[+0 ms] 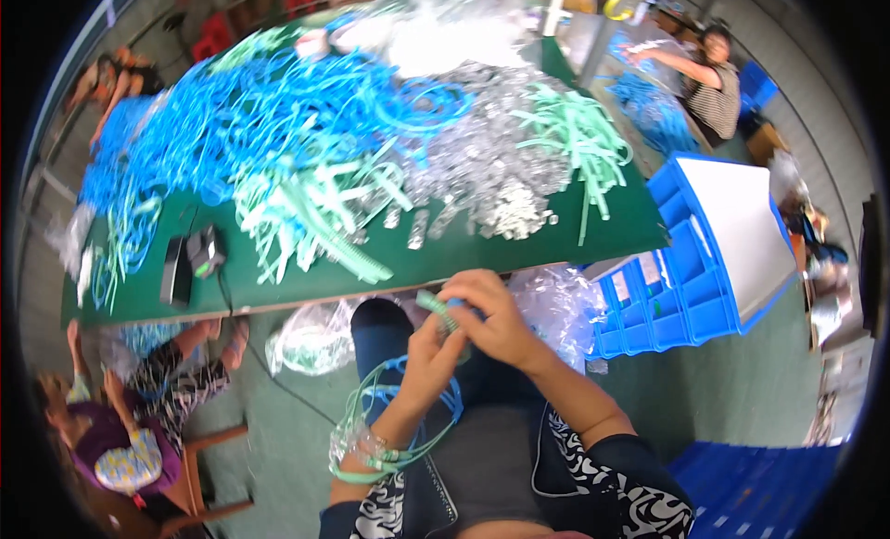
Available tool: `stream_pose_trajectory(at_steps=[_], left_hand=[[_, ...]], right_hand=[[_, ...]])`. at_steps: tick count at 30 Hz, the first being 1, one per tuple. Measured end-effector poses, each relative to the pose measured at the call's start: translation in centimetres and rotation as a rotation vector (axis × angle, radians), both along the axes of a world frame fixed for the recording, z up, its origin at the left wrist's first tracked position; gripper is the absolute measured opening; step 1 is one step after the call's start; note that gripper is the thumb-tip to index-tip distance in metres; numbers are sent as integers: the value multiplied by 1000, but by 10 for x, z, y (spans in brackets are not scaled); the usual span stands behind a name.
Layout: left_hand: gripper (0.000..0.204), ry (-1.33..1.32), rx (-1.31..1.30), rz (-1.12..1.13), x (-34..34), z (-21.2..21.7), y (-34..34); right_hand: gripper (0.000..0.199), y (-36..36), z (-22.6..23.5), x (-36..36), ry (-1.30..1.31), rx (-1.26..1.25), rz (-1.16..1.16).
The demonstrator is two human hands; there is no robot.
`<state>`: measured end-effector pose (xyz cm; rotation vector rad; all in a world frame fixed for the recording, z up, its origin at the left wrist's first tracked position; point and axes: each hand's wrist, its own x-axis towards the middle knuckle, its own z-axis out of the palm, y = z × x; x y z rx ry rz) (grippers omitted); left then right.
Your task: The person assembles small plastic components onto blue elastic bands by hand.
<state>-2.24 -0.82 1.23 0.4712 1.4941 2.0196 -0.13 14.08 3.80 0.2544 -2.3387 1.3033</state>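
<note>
In front of the table's near edge, my left hand [428,361] and my right hand [487,309] meet above my lap. Both have their fingers closed on a pale green ribbed plastic strip [430,304], whose end sticks out at the upper left. A bit of blue shows between the fingers; what it belongs to is hidden. Around my left forearm hang several green and blue tubing loops [339,435] with clear plastic pieces on them. On the table lie a blue tubing heap [306,94], green strips [315,205], clear plastic pieces [473,150] and small white parts [515,212].
The green table [408,261] also carries a black box [176,270] and a corded device [206,252]. More green strips [584,136] lie at its right. Blue bins [686,261] stand right of the table, plastic bags [320,340] below it. Other people sit left and far right.
</note>
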Motion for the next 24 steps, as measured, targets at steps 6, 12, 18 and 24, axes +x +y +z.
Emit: stream_pose_trajectory(at_steps=[6, 12, 18, 24], left_hand=[[28, -29, 57, 13, 1, -21, 2], [32, -49, -6, 12, 2, -10, 11], [33, 7, 45, 88, 5, -15, 16], [35, -12, 69, 114, 7, -7, 12]], right_hand=[[31, -12, -6, 10, 23, 22, -73], [28, -15, 0, 13, 112, 34, -213], [28, -19, -7, 18, -51, -72, -223], [25, -23, -8, 24, 47, -141, -244]])
